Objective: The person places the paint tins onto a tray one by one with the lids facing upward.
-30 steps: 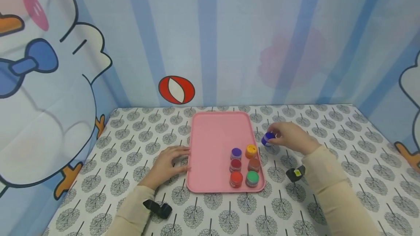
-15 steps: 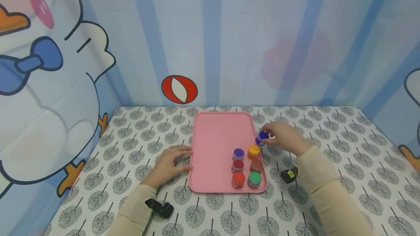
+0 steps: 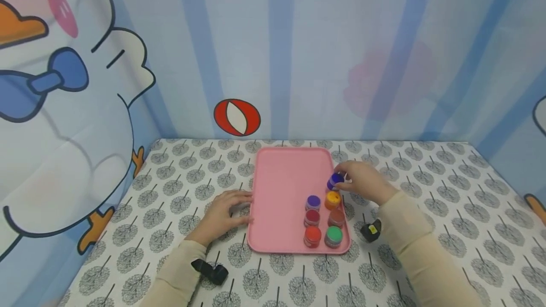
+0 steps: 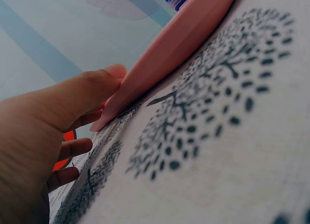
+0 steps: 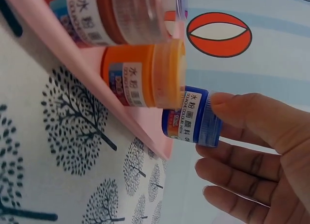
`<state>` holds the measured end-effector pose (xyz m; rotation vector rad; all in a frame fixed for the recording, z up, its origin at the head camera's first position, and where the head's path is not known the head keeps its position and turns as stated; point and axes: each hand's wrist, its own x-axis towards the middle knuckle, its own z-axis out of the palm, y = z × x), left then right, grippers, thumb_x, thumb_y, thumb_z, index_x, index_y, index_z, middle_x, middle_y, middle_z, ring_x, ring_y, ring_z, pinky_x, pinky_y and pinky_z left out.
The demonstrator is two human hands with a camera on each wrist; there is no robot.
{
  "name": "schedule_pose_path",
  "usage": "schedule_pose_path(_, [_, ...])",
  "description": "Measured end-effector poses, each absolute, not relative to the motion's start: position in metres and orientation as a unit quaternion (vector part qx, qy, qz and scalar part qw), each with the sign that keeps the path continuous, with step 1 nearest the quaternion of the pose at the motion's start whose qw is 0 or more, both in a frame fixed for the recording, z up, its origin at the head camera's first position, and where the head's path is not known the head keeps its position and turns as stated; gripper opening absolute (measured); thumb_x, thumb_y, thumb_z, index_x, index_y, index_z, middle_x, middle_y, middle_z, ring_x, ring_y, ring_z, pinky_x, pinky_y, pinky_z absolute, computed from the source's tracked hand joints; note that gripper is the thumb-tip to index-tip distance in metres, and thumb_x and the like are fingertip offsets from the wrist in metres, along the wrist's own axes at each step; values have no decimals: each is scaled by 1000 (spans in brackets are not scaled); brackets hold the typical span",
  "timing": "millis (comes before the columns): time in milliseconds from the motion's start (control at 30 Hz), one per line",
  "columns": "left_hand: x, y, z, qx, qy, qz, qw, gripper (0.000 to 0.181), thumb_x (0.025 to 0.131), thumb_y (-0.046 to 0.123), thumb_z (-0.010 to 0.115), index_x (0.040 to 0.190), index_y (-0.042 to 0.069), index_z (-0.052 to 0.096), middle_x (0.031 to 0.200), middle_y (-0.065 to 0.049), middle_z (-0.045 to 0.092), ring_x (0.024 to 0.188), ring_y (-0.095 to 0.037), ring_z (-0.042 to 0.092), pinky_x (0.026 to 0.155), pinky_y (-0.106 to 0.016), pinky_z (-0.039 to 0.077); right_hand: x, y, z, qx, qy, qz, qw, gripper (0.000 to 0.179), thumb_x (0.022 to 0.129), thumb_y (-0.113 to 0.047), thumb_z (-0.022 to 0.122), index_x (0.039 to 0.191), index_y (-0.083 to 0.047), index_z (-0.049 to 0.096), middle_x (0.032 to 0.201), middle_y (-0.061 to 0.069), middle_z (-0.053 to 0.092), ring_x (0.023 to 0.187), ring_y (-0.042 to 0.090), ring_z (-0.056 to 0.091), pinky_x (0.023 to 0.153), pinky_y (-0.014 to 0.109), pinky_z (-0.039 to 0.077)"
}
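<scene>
My right hand (image 3: 366,181) pinches a dark blue paint jar (image 5: 186,116) by its lid between thumb and fingers. In the head view that blue jar sits at the tray's right side, just behind the orange paint jar (image 3: 332,200). On the pink tray (image 3: 286,174) stand two columns of paint jars: a purple jar (image 3: 313,202), a dark red jar (image 3: 312,218) and a red jar (image 3: 313,236) to the left; orange, a brown jar (image 3: 336,218) and a green jar (image 3: 333,236) to the right. My left hand (image 3: 222,214) touches the tray's left rim with thumb and fingertips, fingers loosely extended.
The tray lies on a white cloth (image 3: 183,174) printed with grey trees. A pale blue curtain (image 3: 315,60) with a large bird figure (image 3: 64,169) stands behind the table. Black wrist cameras are strapped at both cuffs.
My right hand has carried the dark blue jar leftward from beside the tray to over its right edge, behind the orange jar. The left hand stays on the rim. The head view has shifted slightly.
</scene>
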<state>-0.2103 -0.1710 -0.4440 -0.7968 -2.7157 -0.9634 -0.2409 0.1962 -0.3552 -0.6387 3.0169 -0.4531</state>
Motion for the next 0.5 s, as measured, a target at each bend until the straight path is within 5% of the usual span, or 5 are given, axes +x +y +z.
schedule_pose_path(500, [-211,-171,-445,-261,-905,-328,75,50,77,35,79,122,18,66,135,-1,60,130,-27,50,111,-56,34,-249,183,-360,-177,971,-149,51,37,84,-24,73,114,-3,65,100,10,69,90,21,65,86,42,56])
